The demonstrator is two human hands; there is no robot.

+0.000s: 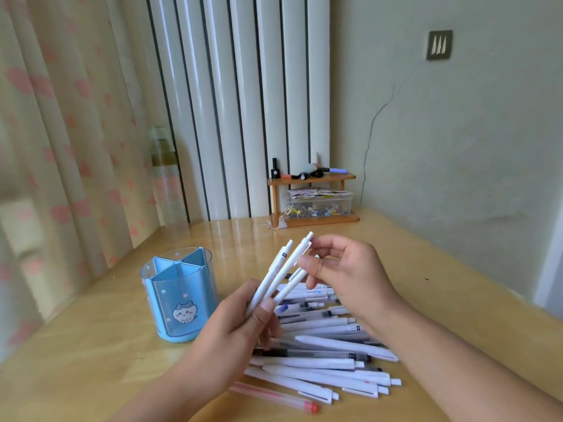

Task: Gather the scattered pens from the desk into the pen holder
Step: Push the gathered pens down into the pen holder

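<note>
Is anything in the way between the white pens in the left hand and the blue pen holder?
Nothing visible. The left hand grips a bunch of white plastic pens just right of the blue round plastic pen holder, whose open top shows no pens. Only bare wooden desk lies between.

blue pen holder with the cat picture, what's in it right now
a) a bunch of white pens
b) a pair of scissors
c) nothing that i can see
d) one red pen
c: the blue pen holder with the cat picture shows only its bare dividers, while the left hand holds a few white pens and the other pens lie in a pile on the wooden desk.
</note>
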